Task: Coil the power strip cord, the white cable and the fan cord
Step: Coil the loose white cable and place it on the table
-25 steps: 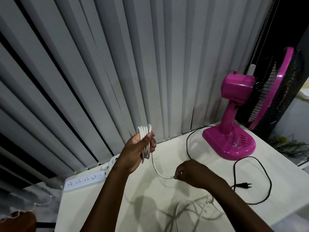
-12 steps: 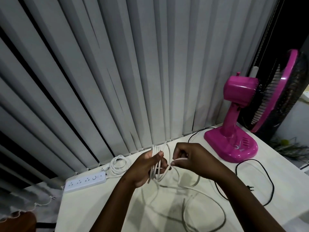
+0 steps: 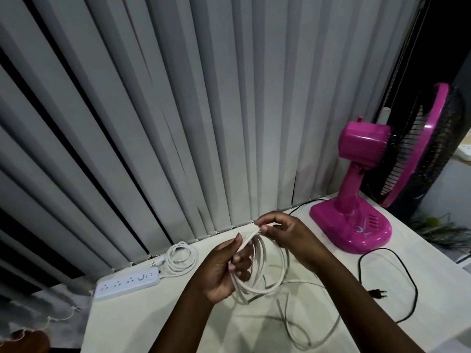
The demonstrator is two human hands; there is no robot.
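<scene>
You're mid-coil on the white cable (image 3: pixel 260 271): left hand (image 3: pixel 224 268) gripping the loops above the surface (image 3: pixel 158 317), right hand (image 3: pixel 285 233) pinching the next turn. Slack remaining; keep feeding. Fan cord (image 3: pixel 405 284) untouched, prob next.

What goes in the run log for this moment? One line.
left hand: holds white cable loops | right hand: pinches next loop | power strip cord: coiled | fan cord: loose

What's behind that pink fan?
Behind the pink fan hang grey vertical blinds, with a dark gap to their right. Its black cord emerges from behind the base; the fan hides where it attaches.
</scene>
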